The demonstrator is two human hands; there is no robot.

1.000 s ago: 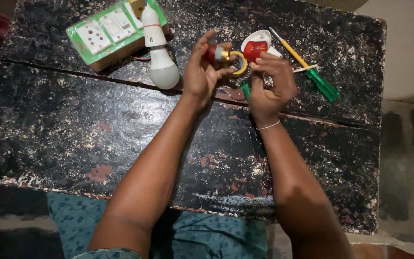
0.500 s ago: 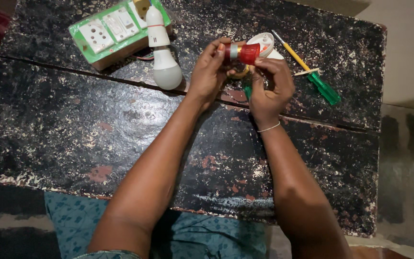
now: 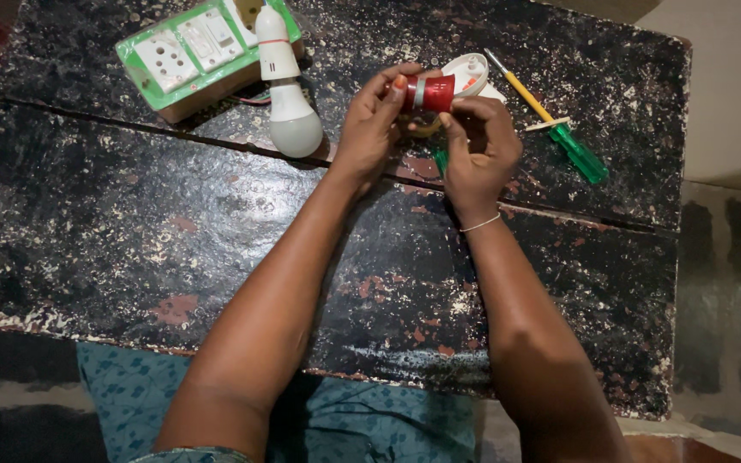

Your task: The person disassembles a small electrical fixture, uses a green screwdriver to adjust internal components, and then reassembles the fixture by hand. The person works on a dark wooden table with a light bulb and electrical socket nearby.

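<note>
Both grips pinching the little red cylinder (image 3: 430,93) between my left hand (image 3: 370,129) and right hand (image 3: 482,146), just above the black worktop (image 3: 173,214), white bulb (image 3: 289,116) nearby.

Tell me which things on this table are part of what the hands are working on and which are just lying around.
In hand: red cylindrical part, held by left hand and right hand; white part just behind.

Lying about: white bulb, green switchboard, green-handled screwdriver, black table.
</note>
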